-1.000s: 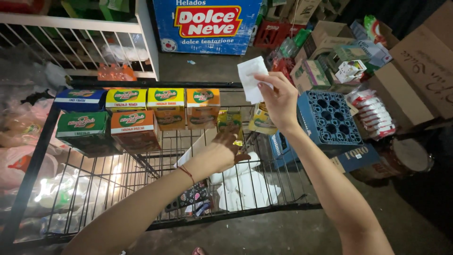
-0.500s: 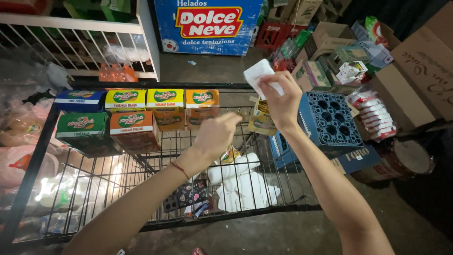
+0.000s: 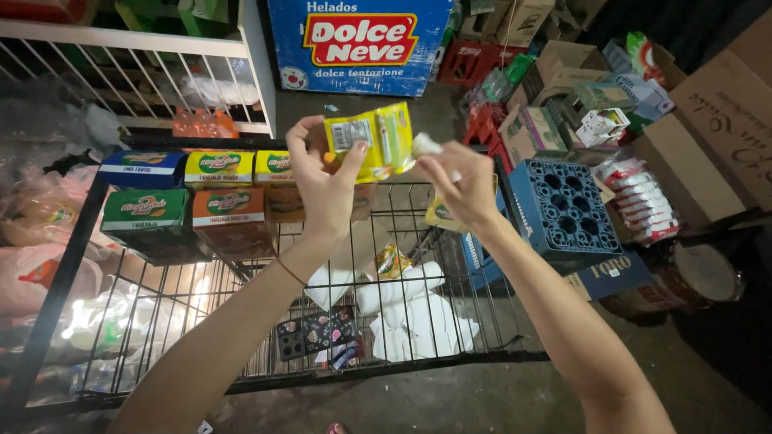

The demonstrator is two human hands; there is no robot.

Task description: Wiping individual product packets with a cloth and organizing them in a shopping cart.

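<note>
Above the wire rack: both hands are raised, meeting over the shelf.
Left hand (image 3: 326, 189): closed on a yellow packet (image 3: 371, 143), thumb on its front face and fingers curled behind its left edge.
Yellow packet: held upright in the air, directly above the left palm and touching the right hand's cloth at its right edge.
Right hand (image 3: 465, 186): fingers pinched narrow around a crumpled white cloth (image 3: 426, 146), pressed against the packet's right side.
Below the grip: the wire rack (image 3: 418, 241), with white cloths (image 3: 418, 309) heaped on it and a second small packet (image 3: 392, 260) lying on them.
Left of the grip: a row of coloured cartons (image 3: 189, 197) stacked on the rack.
Right of the grip: a blue crate (image 3: 563, 207), just beside the right forearm.
Behind the grip: a blue freezer chest (image 3: 362, 44).
</note>
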